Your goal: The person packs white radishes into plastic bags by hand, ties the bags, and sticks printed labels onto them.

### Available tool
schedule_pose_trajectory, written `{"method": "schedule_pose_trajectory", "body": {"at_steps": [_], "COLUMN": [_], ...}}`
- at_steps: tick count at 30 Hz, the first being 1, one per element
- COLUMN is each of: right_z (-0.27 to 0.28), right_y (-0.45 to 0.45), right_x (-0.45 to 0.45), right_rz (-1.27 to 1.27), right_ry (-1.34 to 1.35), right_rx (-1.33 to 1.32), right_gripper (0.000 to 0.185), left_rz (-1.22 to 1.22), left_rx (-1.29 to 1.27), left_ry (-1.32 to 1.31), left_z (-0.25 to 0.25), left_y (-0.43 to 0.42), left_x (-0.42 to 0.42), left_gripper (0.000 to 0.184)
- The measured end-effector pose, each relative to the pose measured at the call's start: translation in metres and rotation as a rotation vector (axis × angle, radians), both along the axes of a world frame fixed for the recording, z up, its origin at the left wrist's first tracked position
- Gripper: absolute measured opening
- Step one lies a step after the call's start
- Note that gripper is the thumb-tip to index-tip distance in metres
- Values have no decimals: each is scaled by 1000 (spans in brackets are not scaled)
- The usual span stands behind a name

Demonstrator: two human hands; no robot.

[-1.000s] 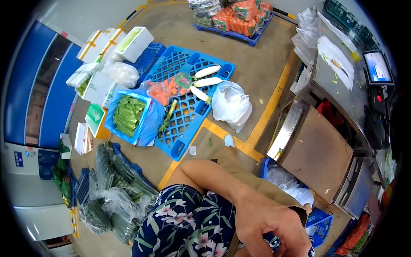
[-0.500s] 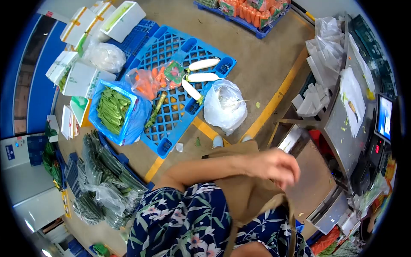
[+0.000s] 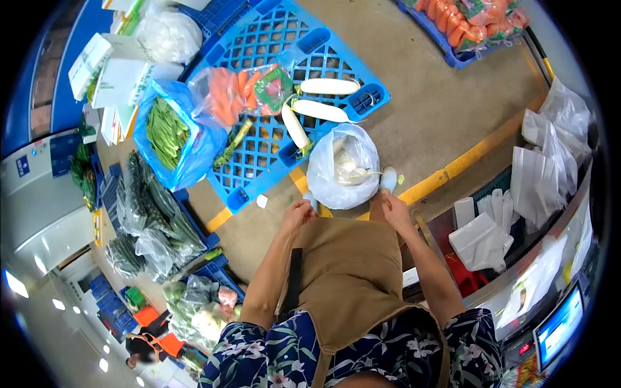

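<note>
My left hand (image 3: 297, 215) is closed with curled fingers beside the left upper corner of the brown apron (image 3: 349, 258). On the other side, my right hand (image 3: 394, 212) also has its fingers curled, close to the apron's right corner. Whether either hand grips anything is hidden. Between and beyond them, a white plastic bag (image 3: 343, 166) stands open on the floor, with pale vegetables (image 3: 351, 169) inside. Just past the bag, several white radishes (image 3: 321, 111) lie on the corner of a blue pallet (image 3: 259, 169); neither hand touches them.
On the pallet are a bag of carrots (image 3: 223, 97) and a greenish stalk (image 3: 234, 143). A blue-lined box of leafy greens (image 3: 167, 132) stands left. Bagged dark green vegetables (image 3: 158, 207) lie nearer. White bags (image 3: 550, 161) and a screen (image 3: 559, 328) are at right.
My view has shifted forward and down. The one arm seen crossing my body has swung away, and both hands now hang forward at the apron's sides, nearer the white bag.
</note>
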State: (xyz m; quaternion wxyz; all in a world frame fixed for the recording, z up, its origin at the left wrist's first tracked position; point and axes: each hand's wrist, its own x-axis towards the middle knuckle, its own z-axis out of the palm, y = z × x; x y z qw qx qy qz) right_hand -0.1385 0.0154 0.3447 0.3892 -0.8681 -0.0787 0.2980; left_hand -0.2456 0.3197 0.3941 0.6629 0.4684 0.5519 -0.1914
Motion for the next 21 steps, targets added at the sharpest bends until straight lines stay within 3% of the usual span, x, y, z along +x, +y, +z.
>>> {"method": "schedule_pose_trajectory", "body": {"at_steps": [2,3,6,9,11,13,15,17,19,21], "right_z": [-11,-34,-103,-169,-214,-234,-256,-284,-311,-326], "right_y": [18,22,31,65,89,133,182,229,278,327], "right_x": [28,36,45,61,69,94,120,139,140,128], "right_rz": [17,24,30,7,25,65,149,228,298,303], "right_ry": [178,138,69,28,-55,-183,-345,-263,-209,-82], "right_rx": [-22,-13,-56,-133,-111,-50,-7,65,157,225], "right_gripper": [20,21,27,34,37,39,40,43,47,57], "left_rz": [-67,-111,-542,-883,-961,-1119,-1555,-1673,-1879,-2150], "left_rx": [-55,-85,166,527,656,602,565,762,750,499], "left_ry": [38,51,48,38,23,-287,-318,-471,-462,-276], "left_z": [-41,-70,-178,-219,-256,-305,-312,-350,-370,-373], "left_y": [-4,-4,-1,-2,-9,-16,-28,-26,-11,9], "left_x": [5,9,9,58,81,93,117,101,91,89], "left_gripper": [10,10,12,20,27,35,51,48,49,51]}}
